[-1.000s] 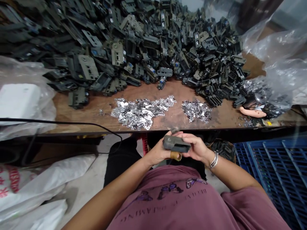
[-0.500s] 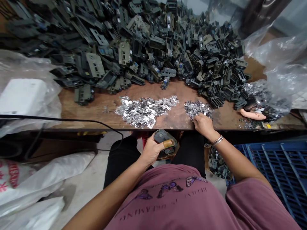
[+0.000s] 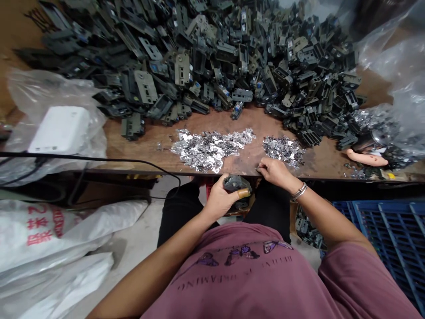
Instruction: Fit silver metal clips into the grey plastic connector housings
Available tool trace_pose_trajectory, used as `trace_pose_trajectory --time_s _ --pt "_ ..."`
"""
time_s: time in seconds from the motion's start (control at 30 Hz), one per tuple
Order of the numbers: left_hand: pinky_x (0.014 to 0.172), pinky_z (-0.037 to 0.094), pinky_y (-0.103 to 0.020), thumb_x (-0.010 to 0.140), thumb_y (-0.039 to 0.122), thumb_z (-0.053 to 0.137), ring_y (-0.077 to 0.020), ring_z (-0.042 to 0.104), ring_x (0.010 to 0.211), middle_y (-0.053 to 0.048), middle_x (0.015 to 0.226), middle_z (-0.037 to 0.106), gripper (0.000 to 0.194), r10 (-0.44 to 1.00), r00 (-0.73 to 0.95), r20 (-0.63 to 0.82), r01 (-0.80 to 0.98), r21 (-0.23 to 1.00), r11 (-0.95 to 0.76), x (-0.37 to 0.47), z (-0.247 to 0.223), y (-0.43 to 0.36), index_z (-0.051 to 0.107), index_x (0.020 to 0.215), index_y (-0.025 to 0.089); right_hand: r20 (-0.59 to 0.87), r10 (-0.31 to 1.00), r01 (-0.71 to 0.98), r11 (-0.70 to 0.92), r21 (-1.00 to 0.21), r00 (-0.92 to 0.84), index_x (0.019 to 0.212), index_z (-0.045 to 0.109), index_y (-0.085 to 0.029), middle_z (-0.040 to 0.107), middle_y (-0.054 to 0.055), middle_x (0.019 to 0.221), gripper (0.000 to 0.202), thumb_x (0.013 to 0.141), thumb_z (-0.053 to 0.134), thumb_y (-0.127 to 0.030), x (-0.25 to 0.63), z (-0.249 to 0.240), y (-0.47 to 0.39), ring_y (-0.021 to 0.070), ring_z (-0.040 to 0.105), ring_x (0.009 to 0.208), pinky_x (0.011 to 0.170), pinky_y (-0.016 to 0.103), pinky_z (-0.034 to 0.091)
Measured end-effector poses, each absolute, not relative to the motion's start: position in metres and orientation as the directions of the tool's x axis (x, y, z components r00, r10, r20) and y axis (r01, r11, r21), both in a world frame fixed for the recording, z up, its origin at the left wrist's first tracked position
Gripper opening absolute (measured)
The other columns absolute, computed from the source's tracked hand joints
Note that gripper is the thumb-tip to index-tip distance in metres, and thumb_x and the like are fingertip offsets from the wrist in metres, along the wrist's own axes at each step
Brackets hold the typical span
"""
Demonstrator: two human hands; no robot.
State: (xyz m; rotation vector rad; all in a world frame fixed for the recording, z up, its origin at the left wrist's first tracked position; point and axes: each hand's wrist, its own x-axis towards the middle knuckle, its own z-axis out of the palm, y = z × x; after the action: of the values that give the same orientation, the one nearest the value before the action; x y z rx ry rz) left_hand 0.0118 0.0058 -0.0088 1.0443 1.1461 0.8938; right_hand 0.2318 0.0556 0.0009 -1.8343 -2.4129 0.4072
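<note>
Just below the table's front edge, my left hand [image 3: 219, 198] grips a dark grey plastic housing [image 3: 235, 182]; its thumb wears a yellowish-brown cover and lies across the part. Thumb and fingertips of my right hand [image 3: 272, 172] are pinched together over the table edge on a tiny metal piece [image 3: 257, 168], too small to make out fully. Beyond that hand lies a small heap of little metal parts [image 3: 283, 149]. To its left spreads a larger heap of shiny flat metal pieces [image 3: 209, 150].
A big pile of dark grey housings [image 3: 212, 57] covers the back of the wooden table [image 3: 133, 155]. At left are a white box [image 3: 59, 129] on plastic wrap and a black cable [image 3: 139, 167]. A blue crate [image 3: 388, 221] stands at lower right, white sacks [image 3: 49, 239] at lower left.
My right hand has drawn back from the small metal heap toward the table edge and the left hand, with a tiny piece at its fingertips. My left hand keeps the housing. The view has shifted slightly.
</note>
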Motion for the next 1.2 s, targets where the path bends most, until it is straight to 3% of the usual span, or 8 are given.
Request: trace_pose_trajectory --time_s 0.13,0.3,0.43,0.57,0.73,0.93,1.03,1.2 --pt "0.082 0.051 -0.033 0.059 0.032 0.082 -0.0168 0.063 0.079 -0.003 0.086 0.069 0.039 0.945 0.187 -0.269 -0.033 0.959 0.280 0.010 -0.009 0.004 0.061 0.089 0.016 -0.040 0.930 0.879 0.331 -0.343 -0.366 0.096 0.067 -0.019 0.071 0.006 0.093 0.012 0.086 0.060 -0.015 0.240 -0.003 0.055 0.0186 0.064 0.087 0.078 0.028 0.045" --pt "0.083 0.052 -0.034 0.060 0.033 0.082 -0.0172 0.064 0.080 -0.004 0.088 0.070 0.041 0.945 0.184 -0.272 -0.051 0.957 0.286 0.009 -0.012 0.004 0.060 0.090 0.016 0.005 0.927 0.840 0.341 -0.423 -0.374 0.128 0.059 -0.023 0.070 0.006 0.106 0.047 0.083 0.061 -0.010 0.247 -0.007 0.052 0.0187 0.064 0.092 0.086 0.033 0.049" --pt "0.084 0.052 -0.034 0.060 0.034 0.082 -0.0175 0.064 0.081 -0.004 0.088 0.070 0.042 0.943 0.183 -0.277 -0.058 0.955 0.292 0.008 -0.013 0.002 0.060 0.091 0.016 0.045 0.958 0.832 0.268 -0.486 -0.282 0.117 0.064 -0.020 0.070 0.006 0.093 0.036 0.082 0.062 -0.012 0.248 -0.011 0.055 0.0191 0.065 0.083 0.081 0.033 0.051" --pt "0.084 0.052 -0.035 0.059 0.031 0.082 -0.0178 0.065 0.081 -0.004 0.088 0.070 0.041 0.945 0.174 -0.277 -0.070 0.954 0.293 0.009 -0.014 0.000 0.061 0.091 0.017 0.079 0.959 0.835 0.275 -0.477 -0.270 0.113 0.066 -0.019 0.068 0.007 0.098 0.029 0.085 0.061 -0.014 0.242 -0.012 0.062 0.0186 0.064 0.085 0.082 0.032 0.051" --pt "0.081 0.052 -0.033 0.059 0.031 0.082 -0.0176 0.064 0.079 -0.003 0.085 0.070 0.039 0.946 0.182 -0.267 -0.058 0.958 0.281 0.009 -0.014 0.000 0.061 0.088 0.017 0.019 0.941 0.895 0.328 -0.303 -0.339 0.096 0.070 -0.018 0.067 0.008 0.090 0.013 0.090 0.059 -0.018 0.232 -0.009 0.066 0.0193 0.062 0.085 0.077 0.029 0.047" --pt "0.080 0.053 -0.034 0.059 0.031 0.082 -0.0184 0.064 0.079 -0.004 0.084 0.070 0.037 0.945 0.182 -0.270 -0.051 0.958 0.284 0.004 -0.015 0.000 0.060 0.086 0.018 -0.008 0.884 0.881 0.466 -0.077 -0.468 0.096 0.072 -0.018 0.067 0.010 0.090 0.028 0.094 0.044 -0.013 0.251 0.001 0.050 0.0204 0.060 0.082 0.071 0.030 0.043" --pt "0.081 0.053 -0.034 0.060 0.030 0.082 -0.0183 0.065 0.079 -0.004 0.085 0.070 0.037 0.939 0.198 -0.281 -0.077 0.951 0.300 0.006 -0.016 0.000 0.060 0.086 0.018 0.002 0.867 0.855 0.492 -0.165 -0.498 0.098 0.073 -0.020 0.070 0.009 0.100 0.025 0.091 0.050 -0.014 0.264 0.001 0.046 0.0205 0.063 0.089 0.078 0.030 0.047" --pt "0.079 0.053 -0.034 0.059 0.031 0.082 -0.0174 0.065 0.077 -0.003 0.083 0.070 0.038 0.938 0.204 -0.281 -0.071 0.951 0.301 0.011 -0.016 -0.001 0.059 0.087 0.017 0.105 0.931 0.877 0.366 -0.312 -0.350 0.108 0.070 -0.020 0.070 0.007 0.101 0.023 0.091 0.056 -0.021 0.264 -0.006 0.050 0.0204 0.065 0.090 0.082 0.031 0.050"
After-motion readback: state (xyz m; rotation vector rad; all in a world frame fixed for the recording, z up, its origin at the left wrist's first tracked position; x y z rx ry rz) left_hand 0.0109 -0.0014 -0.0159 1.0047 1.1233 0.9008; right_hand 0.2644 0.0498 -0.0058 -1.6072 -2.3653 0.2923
